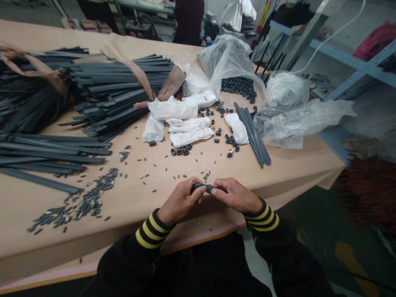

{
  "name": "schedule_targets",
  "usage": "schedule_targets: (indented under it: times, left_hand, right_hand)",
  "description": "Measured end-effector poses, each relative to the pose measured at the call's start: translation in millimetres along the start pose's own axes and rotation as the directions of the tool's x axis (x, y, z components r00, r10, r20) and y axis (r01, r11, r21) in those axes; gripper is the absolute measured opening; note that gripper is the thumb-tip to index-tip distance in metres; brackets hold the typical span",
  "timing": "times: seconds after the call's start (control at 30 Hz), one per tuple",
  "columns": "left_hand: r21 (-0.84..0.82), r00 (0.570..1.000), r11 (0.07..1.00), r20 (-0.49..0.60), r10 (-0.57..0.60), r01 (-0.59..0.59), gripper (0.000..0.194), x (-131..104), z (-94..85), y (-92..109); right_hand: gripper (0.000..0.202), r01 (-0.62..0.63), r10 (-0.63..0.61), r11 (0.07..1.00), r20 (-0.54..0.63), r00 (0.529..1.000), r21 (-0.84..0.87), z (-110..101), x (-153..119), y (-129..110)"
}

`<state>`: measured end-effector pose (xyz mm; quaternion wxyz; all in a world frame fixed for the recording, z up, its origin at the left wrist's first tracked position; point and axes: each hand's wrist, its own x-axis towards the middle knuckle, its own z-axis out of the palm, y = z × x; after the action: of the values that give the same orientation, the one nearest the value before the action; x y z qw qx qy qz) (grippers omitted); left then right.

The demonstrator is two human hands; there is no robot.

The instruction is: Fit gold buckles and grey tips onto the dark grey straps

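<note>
Close to the table's front edge, my left hand and my right hand meet on a dark grey strap piece. Fingers and thumbs of both hands pinch it from either side. Only its short middle part shows, and it looks like a strap with a loop around it. The rest is hidden in my fingers. Just beyond my hands lie a few small dark cut pieces. Farther back are black loops and white wrapped packets.
Bundles of dark straps tied with cloth lie at the left, with loose straps nearer. A pile of small cut pieces is front left. An open plastic bag spills black loops. Several straps lie right. A shelf frame stands beyond.
</note>
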<state>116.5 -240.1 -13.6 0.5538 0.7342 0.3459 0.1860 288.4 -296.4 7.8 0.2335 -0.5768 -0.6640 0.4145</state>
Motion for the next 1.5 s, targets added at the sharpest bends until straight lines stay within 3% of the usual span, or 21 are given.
schedule_targets:
  times: [0.2,0.5,0.6,0.73,0.83,1.07,1.27,1.37,1.5]
  left_hand:
    - [0.133,0.994,0.991,-0.112,-0.017,0.032,0.018,3,8.6,2]
    - [-0.049,0.999,0.999,0.043,0.007,-0.005,0.022,-2,-2.7,4]
    - [-0.045,0.999,0.999,0.049,0.019,-0.016,0.023,-2,-1.2,1]
    - [0.102,0.997,0.994,-0.052,0.052,-0.047,0.019,1,5.5,-2]
    - [0.168,0.995,0.984,-0.066,0.073,-0.061,0.018,3,7.4,-2]
    - [-0.168,0.995,0.985,0.092,-0.025,0.04,0.02,0,-3.7,2]
    - [-0.244,0.983,0.969,0.184,0.007,0.039,0.018,-1,-9.2,-2]
    - [-0.242,0.987,0.969,0.161,-0.008,0.048,0.016,0,-7.6,-3]
    - [-0.151,0.998,0.987,0.033,-0.049,0.054,0.013,1,-2.8,-2]
  right_hand:
    - [0.019,0.028,-0.029,0.998,-0.015,0.999,-0.06,-1,2,4]
    - [0.028,0.09,-0.096,0.988,0.038,0.995,0.124,1,5,8]
    - [0.029,0.091,-0.094,0.994,0.051,0.994,0.064,0,5,4]
    - [0.021,0.06,-0.055,0.995,0.064,0.996,-0.084,-4,2,-6]
    - [0.018,0.021,-0.018,0.991,0.02,1.0,-0.129,-4,0,-7]
    - [0.022,0.054,-0.052,0.992,-0.028,0.998,0.117,5,2,-2]
    - [0.027,0.057,-0.05,0.992,-0.057,0.997,0.114,9,3,1]
    - [0.029,0.066,-0.065,0.998,-0.079,0.995,0.021,9,4,0]
    - [0.02,0.049,-0.065,0.989,-0.113,0.991,-0.137,9,4,-5]
